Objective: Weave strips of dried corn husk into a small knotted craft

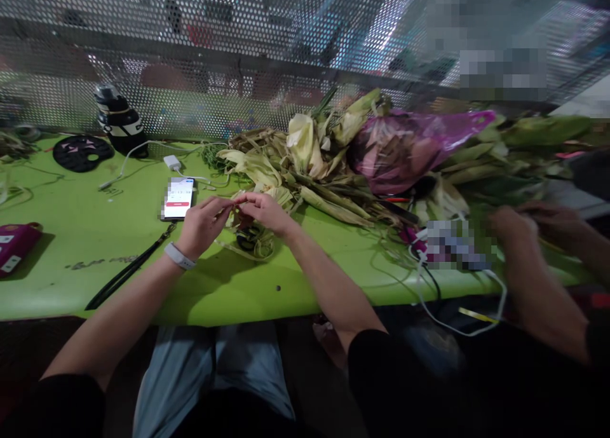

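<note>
Lap: jeans [210,374] below table [95,260] edge.
Left hand [203,225]: pinches strip [232,199] end.
Right hand [267,210]: pinches other end, fingertips close to left's.
Strip: runs left-right between hands, over coil [255,242]; leaf pile [309,164] beyond, nearer right hand.

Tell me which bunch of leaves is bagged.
The dark bunch at the heap's right, wrapped in the pink bag; the rest lie loose, like the leaf strip you hold.

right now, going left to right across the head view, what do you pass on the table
pink pouch → black mat → bottle → phone → left hand → right hand, both pinching a leaf strip → pink bag → another person's hand
</note>
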`<state>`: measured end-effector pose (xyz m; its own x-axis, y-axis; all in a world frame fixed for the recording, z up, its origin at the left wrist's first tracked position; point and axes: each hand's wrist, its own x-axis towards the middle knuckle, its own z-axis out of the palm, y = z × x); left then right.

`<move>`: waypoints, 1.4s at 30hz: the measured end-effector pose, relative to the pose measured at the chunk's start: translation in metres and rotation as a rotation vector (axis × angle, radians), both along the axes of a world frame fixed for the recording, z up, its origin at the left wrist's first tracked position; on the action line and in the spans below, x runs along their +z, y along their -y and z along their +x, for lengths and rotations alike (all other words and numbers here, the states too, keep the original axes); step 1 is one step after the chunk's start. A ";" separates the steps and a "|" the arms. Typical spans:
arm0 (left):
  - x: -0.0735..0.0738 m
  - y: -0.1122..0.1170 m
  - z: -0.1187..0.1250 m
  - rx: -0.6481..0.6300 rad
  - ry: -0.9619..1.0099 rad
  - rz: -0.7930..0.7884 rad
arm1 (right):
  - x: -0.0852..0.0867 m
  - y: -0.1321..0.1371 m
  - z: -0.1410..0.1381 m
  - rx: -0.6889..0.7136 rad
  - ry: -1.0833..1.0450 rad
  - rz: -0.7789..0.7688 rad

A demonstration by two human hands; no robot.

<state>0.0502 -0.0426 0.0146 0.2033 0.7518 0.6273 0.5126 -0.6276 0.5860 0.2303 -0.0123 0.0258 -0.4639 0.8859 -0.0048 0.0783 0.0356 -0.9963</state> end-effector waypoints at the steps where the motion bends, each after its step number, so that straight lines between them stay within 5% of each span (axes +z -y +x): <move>1: 0.001 0.000 0.000 -0.004 -0.006 0.009 | -0.001 -0.001 0.000 0.012 -0.009 0.005; 7: 0.002 0.000 -0.001 0.021 0.014 -0.012 | -0.013 -0.008 0.002 0.022 -0.053 0.066; 13: 0.001 0.000 -0.001 0.033 0.029 -0.017 | -0.013 -0.005 0.003 -0.147 0.094 0.365; 19: 0.000 -0.001 -0.001 0.034 0.024 0.004 | -0.004 -0.006 0.007 0.016 0.012 0.101; 28: -0.001 0.000 -0.002 0.007 0.004 0.010 | -0.011 -0.009 0.006 -0.004 -0.011 0.079; 31: -0.004 -0.003 -0.002 0.013 -0.003 0.062 | -0.014 -0.007 0.004 -0.062 0.107 0.277; 36: -0.010 -0.011 0.001 0.003 0.076 0.106 | -0.012 0.000 0.000 -0.317 0.455 0.886; 42: -0.011 -0.013 0.000 0.005 0.123 0.107 | -0.015 -0.006 0.003 -0.263 0.383 0.785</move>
<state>0.0502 -0.0298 0.0038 0.1162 0.6800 0.7239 0.4446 -0.6874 0.5744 0.2333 -0.0068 0.0109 -0.3372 0.7768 0.5318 0.5004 0.6264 -0.5977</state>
